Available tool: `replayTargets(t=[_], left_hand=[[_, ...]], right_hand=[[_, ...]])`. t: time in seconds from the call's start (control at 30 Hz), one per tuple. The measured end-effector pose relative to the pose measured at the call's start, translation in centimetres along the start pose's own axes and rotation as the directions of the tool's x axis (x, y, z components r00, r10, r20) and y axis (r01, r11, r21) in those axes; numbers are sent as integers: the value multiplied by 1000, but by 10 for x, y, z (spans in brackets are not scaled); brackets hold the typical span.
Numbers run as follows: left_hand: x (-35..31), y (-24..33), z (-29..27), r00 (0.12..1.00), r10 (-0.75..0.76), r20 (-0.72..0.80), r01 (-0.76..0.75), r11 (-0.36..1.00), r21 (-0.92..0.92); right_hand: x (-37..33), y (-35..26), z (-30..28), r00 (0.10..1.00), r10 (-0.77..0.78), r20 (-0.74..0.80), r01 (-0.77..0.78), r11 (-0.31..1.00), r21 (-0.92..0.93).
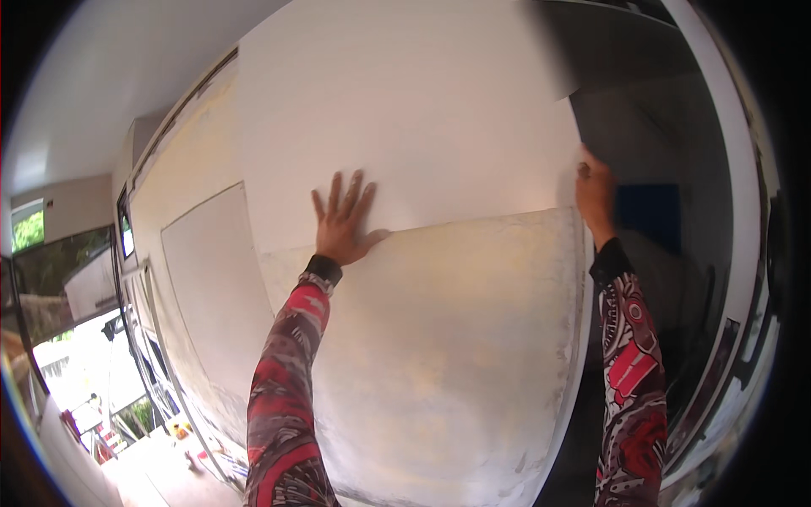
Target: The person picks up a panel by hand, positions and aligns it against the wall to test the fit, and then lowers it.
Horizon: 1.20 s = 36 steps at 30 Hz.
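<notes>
Against large flat white panel [405, 118]: left hand [343, 223] spread wide; right hand [596, 194] curled at its right edge, pinch unclear. Best: palm flat, pressure even.

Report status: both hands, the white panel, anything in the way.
Left hand spread at lower edge of white panel; right hand curled at its right edge, grip unclear. Panel above yellowed wall section. No obstruction visible between hands.
</notes>
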State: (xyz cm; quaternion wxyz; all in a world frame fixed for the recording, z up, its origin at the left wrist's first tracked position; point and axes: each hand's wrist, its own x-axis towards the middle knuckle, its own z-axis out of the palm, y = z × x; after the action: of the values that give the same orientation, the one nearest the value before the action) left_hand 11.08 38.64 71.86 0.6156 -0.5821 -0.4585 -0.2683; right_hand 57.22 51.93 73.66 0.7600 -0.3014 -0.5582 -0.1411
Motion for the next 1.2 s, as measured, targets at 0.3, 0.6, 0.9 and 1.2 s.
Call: replayTargets(t=[0.3, 0.6, 0.9, 1.2], left_hand=[[-4, 9, 1, 999, -35, -31, 35, 999, 8], [-3, 5, 3, 1000, -4, 0, 4, 1000, -1], [-8, -1, 15, 1000, 1, 8, -1, 999, 45], [3, 4, 22, 999, 44, 23, -45, 998, 38]], right_hand=[[0, 7, -5, 998, -25, 49, 27, 999, -38], [-3, 17, -2, 997, -51, 55, 55, 996, -74], [-3, 16, 14, 999, -37, 10, 35, 985, 171], [-8, -1, -22, 989, 67, 132, -89, 982, 169]])
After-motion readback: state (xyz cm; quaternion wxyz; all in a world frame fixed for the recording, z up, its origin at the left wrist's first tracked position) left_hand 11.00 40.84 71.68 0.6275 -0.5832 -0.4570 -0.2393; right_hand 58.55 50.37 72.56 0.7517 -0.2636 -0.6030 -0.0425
